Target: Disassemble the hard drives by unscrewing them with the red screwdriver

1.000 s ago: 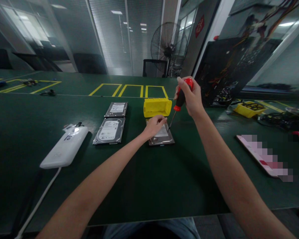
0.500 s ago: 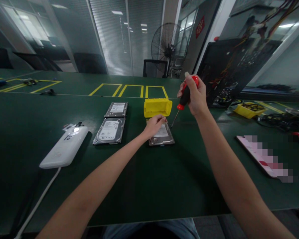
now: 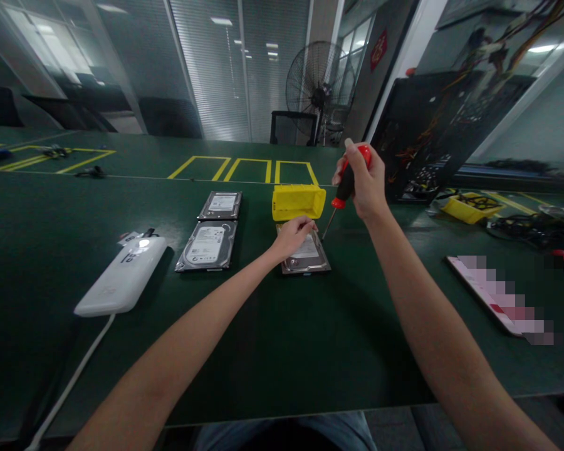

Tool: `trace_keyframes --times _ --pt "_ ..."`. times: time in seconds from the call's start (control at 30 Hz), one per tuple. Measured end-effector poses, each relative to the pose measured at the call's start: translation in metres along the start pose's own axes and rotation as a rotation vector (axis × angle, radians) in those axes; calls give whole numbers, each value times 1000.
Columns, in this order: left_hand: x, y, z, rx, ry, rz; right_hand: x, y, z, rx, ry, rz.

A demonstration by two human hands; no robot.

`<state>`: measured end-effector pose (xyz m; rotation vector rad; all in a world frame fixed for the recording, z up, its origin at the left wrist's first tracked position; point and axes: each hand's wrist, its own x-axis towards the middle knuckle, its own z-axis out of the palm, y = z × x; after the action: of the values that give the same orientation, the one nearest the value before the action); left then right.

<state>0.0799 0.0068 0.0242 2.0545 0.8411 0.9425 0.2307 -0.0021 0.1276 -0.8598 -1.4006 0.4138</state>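
My right hand (image 3: 367,181) is wrapped round the red and black handle of a screwdriver (image 3: 346,181), thumb on top. The thin shaft slants down to the right edge of a hard drive (image 3: 305,260) lying flat on the green table. Over the upper left part of that drive rests my left hand (image 3: 295,237), its fingers pressed together; what they hold, if anything, is hidden. A yellow bin (image 3: 298,202) stands just behind the drive. To the left lie two more hard drives, one (image 3: 207,246) nearer and one (image 3: 220,204) behind it.
On the left lies a white power bank (image 3: 122,275) with a cable. A pink-edged flat object (image 3: 484,294), partly pixelated, is at the right. Behind it are an open black computer case (image 3: 432,138), a second yellow bin (image 3: 470,208) and dark cables (image 3: 526,228).
My right hand and the screwdriver handle have shifted slightly left and down, while the tip stays at the drive's right edge. My left hand looks unchanged.
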Motion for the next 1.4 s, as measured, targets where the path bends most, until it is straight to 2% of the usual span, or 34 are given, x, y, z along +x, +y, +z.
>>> trace_keyframes --times 0.63,0.9,1.13,1.23,1.4 --pt "-1 1 -1 -5 -26 -38 -3 1 3 -47 41 12" --pt "-1 0 -1 -15 -30 -10 -3 3 4 -19 36 -15" --pt "2 0 0 56 -18 -18 -2 3 4 16 46 -1" --pt "1 -2 1 80 -39 33 -2 3 4 10 31 1" --pt "-2 0 2 359 -111 163 -1 3 4 53 -66 34"
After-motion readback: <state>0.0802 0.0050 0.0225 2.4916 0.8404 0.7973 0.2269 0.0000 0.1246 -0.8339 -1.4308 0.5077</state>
